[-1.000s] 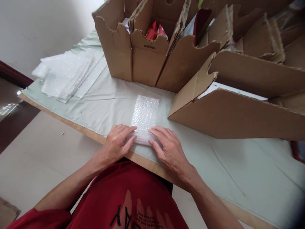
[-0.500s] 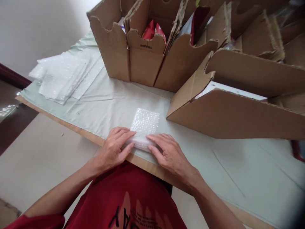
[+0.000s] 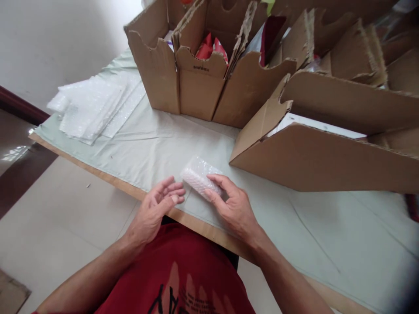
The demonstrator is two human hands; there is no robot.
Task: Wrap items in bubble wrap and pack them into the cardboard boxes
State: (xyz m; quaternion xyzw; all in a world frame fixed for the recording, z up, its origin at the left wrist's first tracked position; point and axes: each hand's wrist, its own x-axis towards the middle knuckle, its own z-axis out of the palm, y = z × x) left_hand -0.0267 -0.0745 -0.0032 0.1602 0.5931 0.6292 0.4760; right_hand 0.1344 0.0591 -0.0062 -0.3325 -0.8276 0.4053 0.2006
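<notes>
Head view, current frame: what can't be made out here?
All in the head view:
Inside of the bubble-wrap bundle: hidden by its folded layers.
Right end of that bundle: partly covered by the right hand.
Lower parts of the red items: hidden by the cardboard box's front wall.
Dark lettering on that wall: too small to read.
Shirt print: cut off by the bottom edge.
</notes>
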